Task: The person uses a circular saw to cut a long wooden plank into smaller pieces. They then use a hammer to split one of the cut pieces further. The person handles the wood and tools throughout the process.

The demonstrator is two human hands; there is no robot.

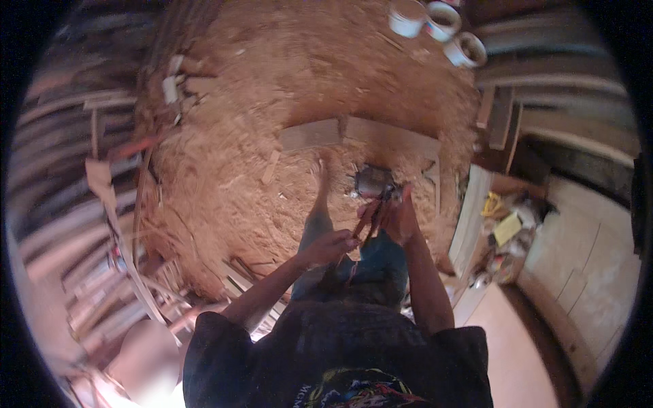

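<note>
- Reddish wooden strip: thin and narrow, blurred, it runs between both hands above the person's knees, near a grey, rounded metal tool on the floor.
- Right hand is closed around the strip's upper end, close to the tool; left hand pinches the lower end.
- Sawdust floor: coarse, orange-brown, strewn with shavings and flat wooden boards.
- Three white cups stand at the top edge, well apart.
- Motion blur hides finer detail.

Orange-brown wood shavings lie past the hands, and three white round cups sit far beyond them.
</note>
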